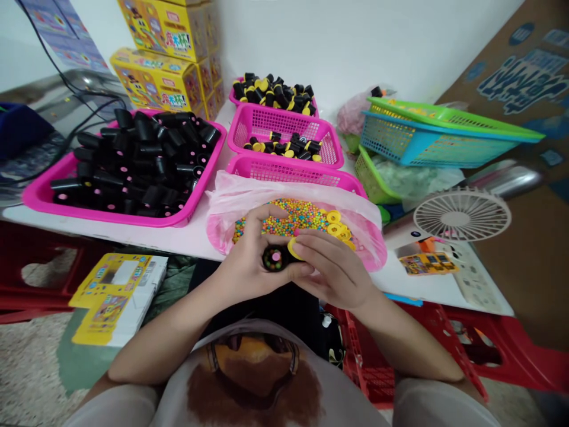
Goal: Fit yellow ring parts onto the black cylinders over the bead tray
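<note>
Tube (275,259) held at white table (186,240); pink baskets (284,121) run toward wall (355,41).

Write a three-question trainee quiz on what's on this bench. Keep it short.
1. True or false: the left hand holds a black tube with its open end up.
2. What do the right hand fingers pinch at the tube's mouth? A) a yellow cap B) a blue lid C) a spoon
3. Fill in the gap: the spare black tubes lie piled in a tray whose colour is ___.

Key: 1 true; 2 A; 3 pink.
</note>
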The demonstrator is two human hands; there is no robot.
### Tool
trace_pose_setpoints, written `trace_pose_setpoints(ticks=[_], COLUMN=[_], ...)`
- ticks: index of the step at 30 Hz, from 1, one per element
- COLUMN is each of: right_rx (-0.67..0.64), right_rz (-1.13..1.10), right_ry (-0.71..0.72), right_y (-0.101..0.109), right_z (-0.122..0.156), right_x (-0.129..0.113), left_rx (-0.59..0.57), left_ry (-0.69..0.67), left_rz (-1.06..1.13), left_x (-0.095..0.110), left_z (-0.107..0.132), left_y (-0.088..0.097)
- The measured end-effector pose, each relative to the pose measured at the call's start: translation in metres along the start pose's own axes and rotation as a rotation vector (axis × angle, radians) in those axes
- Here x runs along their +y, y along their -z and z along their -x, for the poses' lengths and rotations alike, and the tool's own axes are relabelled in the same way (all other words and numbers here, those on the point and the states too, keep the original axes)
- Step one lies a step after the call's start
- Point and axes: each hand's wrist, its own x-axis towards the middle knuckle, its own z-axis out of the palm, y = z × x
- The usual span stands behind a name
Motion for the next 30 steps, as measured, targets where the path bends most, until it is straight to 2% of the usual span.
trace_pose_setpoints(ticks=[5, 8, 12, 15, 19, 23, 25, 27, 30], right_rx=[0.005, 0.028, 0.08, 0.15, 0.238, 0.371, 0.378, 0.419, 0.514], right_rz=[0.023, 0.015, -0.16, -0.281, -0.219, -0.107, -0.136, -0.244, -0.402], right_ry=[0.03, -0.012, -0.151, -0.201, -0.23, -0.182, -0.196, -0.3, -0.558], right_y=[-0.001, -0.003, -0.009, -0.018, -0.032, -0.039, -0.042, -0.044, -0.046], right_z=[0.003, 0.002, -0.003, -0.006, -0.01, -0.013, -0.013, -0.011, -0.006], right_x=[0.007, 0.008, 0.005, -0.002, -0.014, -0.021, -0.022, -0.023, -0.029], left_rx=[0.036, 0.076, 0.007, -0.037, -0.046, -0.024, -0.02, -0.022, -0.016], left_ry=[-0.028, -0.034, 0.086, 0.115, 0.13, 0.051, 0.056, 0.088, 0.138], left_rz=[-0.035, -0.026, 0.078, 0.124, 0.13, 0.123, 0.101, 0.085, 0.126], left_x=[-0.008, -0.009, -0.003, 0.003, 0.007, 0.009, 0.009, 0.01, 0.009], left_z=[0.0, -0.002, -0.005, -0.005, -0.002, 0.001, 0.003, 0.004, 0.006], left_y=[-0.003, -0.004, -0.002, 0.0, -0.001, -0.004, -0.003, -0.001, -0.001])
